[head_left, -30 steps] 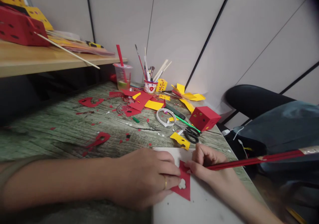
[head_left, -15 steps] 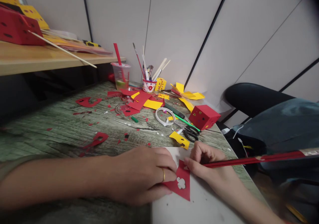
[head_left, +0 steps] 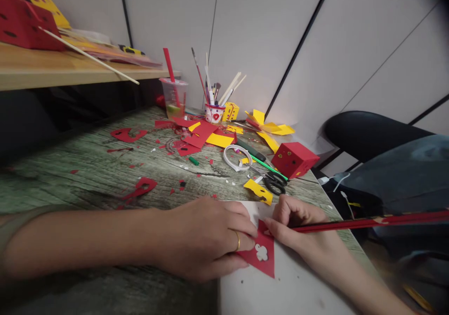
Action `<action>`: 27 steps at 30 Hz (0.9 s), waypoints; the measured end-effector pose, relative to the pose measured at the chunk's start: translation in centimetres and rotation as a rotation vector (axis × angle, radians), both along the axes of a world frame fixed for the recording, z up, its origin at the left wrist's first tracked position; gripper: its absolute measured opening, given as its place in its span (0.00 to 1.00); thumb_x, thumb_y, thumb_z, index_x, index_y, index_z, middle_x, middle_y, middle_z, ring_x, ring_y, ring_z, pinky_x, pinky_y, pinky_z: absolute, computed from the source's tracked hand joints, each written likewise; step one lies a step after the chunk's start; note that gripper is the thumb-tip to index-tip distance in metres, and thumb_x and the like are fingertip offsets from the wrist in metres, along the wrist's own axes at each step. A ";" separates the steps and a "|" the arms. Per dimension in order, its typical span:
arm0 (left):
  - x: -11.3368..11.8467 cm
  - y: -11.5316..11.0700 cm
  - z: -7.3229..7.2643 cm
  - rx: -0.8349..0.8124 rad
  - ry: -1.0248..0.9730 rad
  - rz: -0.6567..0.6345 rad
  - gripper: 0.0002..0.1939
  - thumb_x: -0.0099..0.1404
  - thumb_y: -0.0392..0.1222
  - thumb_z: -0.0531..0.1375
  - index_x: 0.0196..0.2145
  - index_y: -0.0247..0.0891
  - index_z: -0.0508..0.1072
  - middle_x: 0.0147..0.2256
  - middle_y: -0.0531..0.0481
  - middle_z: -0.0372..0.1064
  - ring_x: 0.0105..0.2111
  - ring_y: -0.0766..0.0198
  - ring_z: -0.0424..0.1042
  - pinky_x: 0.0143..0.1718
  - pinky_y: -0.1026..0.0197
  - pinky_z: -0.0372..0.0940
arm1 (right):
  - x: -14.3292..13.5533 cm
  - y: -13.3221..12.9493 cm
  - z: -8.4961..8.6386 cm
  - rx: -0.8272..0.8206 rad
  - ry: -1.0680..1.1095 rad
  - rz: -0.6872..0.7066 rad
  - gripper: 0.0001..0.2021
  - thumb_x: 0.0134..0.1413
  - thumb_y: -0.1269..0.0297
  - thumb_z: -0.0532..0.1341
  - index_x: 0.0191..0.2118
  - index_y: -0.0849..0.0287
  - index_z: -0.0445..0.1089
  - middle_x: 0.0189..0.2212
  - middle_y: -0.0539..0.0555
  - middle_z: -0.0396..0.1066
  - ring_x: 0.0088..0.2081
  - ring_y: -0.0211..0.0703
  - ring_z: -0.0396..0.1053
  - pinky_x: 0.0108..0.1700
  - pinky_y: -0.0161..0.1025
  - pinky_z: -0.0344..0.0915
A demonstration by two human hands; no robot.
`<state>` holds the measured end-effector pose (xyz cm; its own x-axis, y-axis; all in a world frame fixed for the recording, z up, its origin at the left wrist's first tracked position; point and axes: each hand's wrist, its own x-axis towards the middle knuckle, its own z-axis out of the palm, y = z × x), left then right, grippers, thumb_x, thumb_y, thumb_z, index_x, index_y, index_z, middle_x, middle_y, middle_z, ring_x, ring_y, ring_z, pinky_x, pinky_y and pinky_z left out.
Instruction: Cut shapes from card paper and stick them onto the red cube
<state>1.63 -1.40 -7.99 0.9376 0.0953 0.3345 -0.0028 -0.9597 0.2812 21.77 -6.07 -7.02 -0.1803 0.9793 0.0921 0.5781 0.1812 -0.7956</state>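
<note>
My left hand (head_left: 210, 240), with a ring on one finger, is closed with its fingertips pressing on a piece of red paper (head_left: 268, 263). A flower-shaped hole in the paper shows white through it. Underneath lies a white board (head_left: 259, 296). My right hand (head_left: 298, 219) is closed around a long, thin red stick (head_left: 336, 225), which sticks out to the right. The thumb and fingertips sit at the paper's upper edge; the stick's working tip is hidden by the hand.
Black-handled scissors (head_left: 275, 183), a white ring-shaped roll (head_left: 237, 158) and a red paper cube (head_left: 294, 160) lie beyond my hands. Red and yellow scraps litter the table. Farther back stand a drink cup (head_left: 174, 97) and a brush pot (head_left: 214, 114). A chair (head_left: 368, 132) stands right.
The view has shifted slightly, so most things sit a little higher and farther right. Both hands keep their places on the red paper.
</note>
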 end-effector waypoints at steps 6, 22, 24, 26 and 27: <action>0.1 0.1 0.1 0.012 0.017 0.001 0.13 0.62 0.40 0.50 0.41 0.32 0.68 0.41 0.46 0.67 0.43 0.59 0.61 0.45 0.59 0.58 | 0.2 -0.3 -0.1 0.009 0.003 -0.009 0.15 0.49 0.66 0.58 0.18 0.56 0.52 0.17 0.44 0.56 0.20 0.34 0.50 0.21 0.33 0.49; 0.7 -1.1 -0.6 0.128 -0.020 0.078 0.12 0.62 0.42 0.52 0.36 0.33 0.70 0.39 0.47 0.68 0.39 0.60 0.63 0.42 0.61 0.59 | 0.2 -0.1 0.0 0.029 -0.011 -0.004 0.16 0.49 0.68 0.57 0.18 0.55 0.49 0.17 0.45 0.57 0.20 0.35 0.52 0.21 0.34 0.49; 0.6 -1.0 -0.6 0.138 -0.021 0.073 0.11 0.62 0.42 0.52 0.36 0.33 0.69 0.38 0.46 0.68 0.39 0.60 0.63 0.43 0.60 0.59 | 0.2 -0.1 0.0 0.020 -0.016 0.006 0.15 0.49 0.68 0.57 0.18 0.55 0.50 0.18 0.46 0.57 0.21 0.35 0.52 0.21 0.34 0.50; 0.6 -0.9 -0.5 0.133 -0.014 0.060 0.10 0.62 0.42 0.52 0.36 0.34 0.69 0.38 0.47 0.68 0.39 0.60 0.63 0.43 0.61 0.59 | 0.3 -0.1 0.0 0.023 -0.022 0.019 0.15 0.49 0.67 0.57 0.19 0.56 0.50 0.18 0.46 0.57 0.21 0.35 0.52 0.21 0.34 0.50; 0.6 -0.8 -0.5 0.125 -0.006 0.053 0.10 0.62 0.42 0.52 0.36 0.34 0.69 0.37 0.47 0.68 0.39 0.61 0.63 0.42 0.61 0.59 | 0.3 0.0 0.0 0.023 -0.025 0.026 0.15 0.49 0.67 0.57 0.19 0.56 0.51 0.18 0.46 0.57 0.21 0.35 0.52 0.21 0.34 0.50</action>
<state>2.20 -2.18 -8.51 0.9303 0.1020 0.3525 0.0478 -0.9861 0.1592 22.12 -6.11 -7.05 -0.2086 0.9718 0.1097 0.5924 0.2148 -0.7765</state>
